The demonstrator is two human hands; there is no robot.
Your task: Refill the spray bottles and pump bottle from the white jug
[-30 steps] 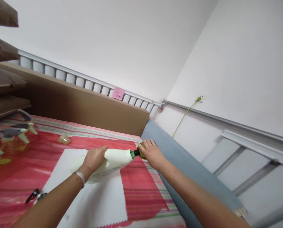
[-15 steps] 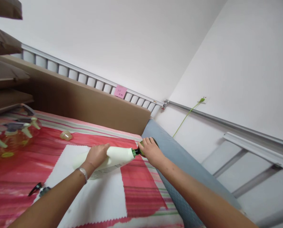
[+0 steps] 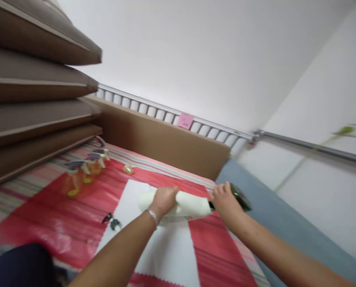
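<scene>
A pale cream bottle point(image 3: 189, 204) lies on its side over a white cloth point(image 3: 166, 243) spread on the red striped bed cover point(image 3: 46, 215). My left hand point(image 3: 163, 199) is wrapped round the bottle's body. My right hand point(image 3: 225, 201) is closed at the bottle's neck end, on a dark green cap or second bottle point(image 3: 240, 197) that pokes out past my fingers. The join between the two is hidden by my hand.
Several clear spray bottles point(image 3: 82, 171) stand at the back left, with a small round lid point(image 3: 128, 169) beside them. A black spray head point(image 3: 111, 221) lies on the cloth's left edge. Brown cushions point(image 3: 37, 95) are stacked at left; a cardboard panel point(image 3: 166, 139) and rail line the wall.
The view has swung left and blurred, bringing the stacked cushions into sight. Both hands keep their grip on the bottle; the dark green piece now sticks out further beyond my right hand.
</scene>
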